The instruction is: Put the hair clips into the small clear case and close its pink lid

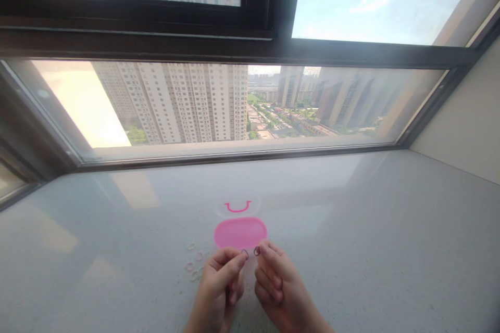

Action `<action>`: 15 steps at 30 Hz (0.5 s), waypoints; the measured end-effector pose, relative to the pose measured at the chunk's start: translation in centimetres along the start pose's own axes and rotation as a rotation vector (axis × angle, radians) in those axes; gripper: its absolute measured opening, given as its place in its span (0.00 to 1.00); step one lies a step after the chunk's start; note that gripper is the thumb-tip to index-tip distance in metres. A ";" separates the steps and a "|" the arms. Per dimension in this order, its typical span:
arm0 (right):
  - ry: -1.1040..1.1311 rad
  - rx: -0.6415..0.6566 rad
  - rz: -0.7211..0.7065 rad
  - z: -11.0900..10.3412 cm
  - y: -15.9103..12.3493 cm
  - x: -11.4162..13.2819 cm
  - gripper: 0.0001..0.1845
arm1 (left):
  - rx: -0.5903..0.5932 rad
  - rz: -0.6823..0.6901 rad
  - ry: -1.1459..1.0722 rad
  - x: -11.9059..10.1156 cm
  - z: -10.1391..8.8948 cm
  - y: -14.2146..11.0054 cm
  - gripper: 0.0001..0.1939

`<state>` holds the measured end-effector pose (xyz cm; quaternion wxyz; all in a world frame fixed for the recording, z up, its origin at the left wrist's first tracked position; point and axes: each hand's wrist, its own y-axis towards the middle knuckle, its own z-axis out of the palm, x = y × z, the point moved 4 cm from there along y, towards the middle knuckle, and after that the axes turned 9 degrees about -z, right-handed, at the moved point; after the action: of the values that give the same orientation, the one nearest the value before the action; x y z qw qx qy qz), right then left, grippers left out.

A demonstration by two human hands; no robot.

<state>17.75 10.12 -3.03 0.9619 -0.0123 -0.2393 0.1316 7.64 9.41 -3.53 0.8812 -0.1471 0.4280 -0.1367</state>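
My left hand pinches a small dark hair tie between thumb and forefinger. A second dark hair tie sits in the pinch of my right hand. The two ties are apart, with a narrow gap between my fingertips. Just beyond them lies a pink oval tray, its near edge partly behind my fingers. Several pale hair ties are scattered on the white sill left of my left hand, which may hide more.
Behind the pink tray lies a clear lid with a pink handle. The glossy white sill spreads to both sides. A dark window frame borders its far edge, and a pale wall stands at the right.
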 end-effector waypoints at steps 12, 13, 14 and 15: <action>-0.030 0.024 0.003 0.2 0.1 0.0 0.10 | 0.012 -0.007 0.033 0.0 0.1 0.0 0.11; -0.030 0.027 0.001 0.2 0.1 0.1 0.10 | 0.011 -0.004 0.033 0.0 0.1 0.0 0.11; -0.031 0.032 0.000 0.2 0.1 0.1 0.10 | 0.009 0.000 0.039 0.0 0.2 -0.1 0.12; -0.032 0.040 -0.001 0.2 0.1 0.1 0.10 | 0.006 0.004 0.049 0.0 0.2 -0.1 0.12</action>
<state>17.74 10.19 -2.83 0.9580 0.0090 -0.2520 0.1363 7.77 9.31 -3.35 0.8713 -0.1401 0.4491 -0.1397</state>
